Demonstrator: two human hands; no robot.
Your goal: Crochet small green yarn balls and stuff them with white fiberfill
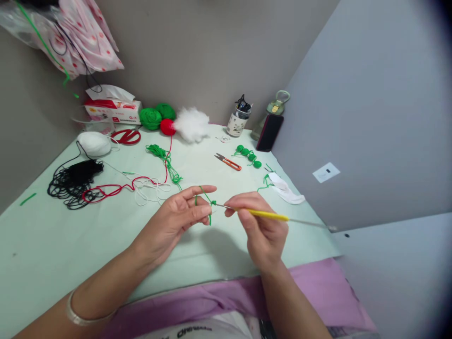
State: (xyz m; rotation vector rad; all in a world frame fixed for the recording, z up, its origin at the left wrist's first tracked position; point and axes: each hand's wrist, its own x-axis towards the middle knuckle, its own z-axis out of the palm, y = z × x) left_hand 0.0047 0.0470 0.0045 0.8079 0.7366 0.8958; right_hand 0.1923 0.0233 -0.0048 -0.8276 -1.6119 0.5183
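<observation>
My left hand pinches green yarn, with a strand running over the raised index finger. A small green knot of stitches sits just off its fingertips. In my right hand is a crochet hook with a yellow grip, held like a pen. The hook's metal tip points left and meets the green stitches. Both hands are above the front middle of the table. Behind them lies a loose hank of green yarn.
Orange thread snips, several small green balls and white paper lie beyond my right hand. Black yarn, red scissors and white yarn are at left. White stuffing, a pen jar and a phone stand behind.
</observation>
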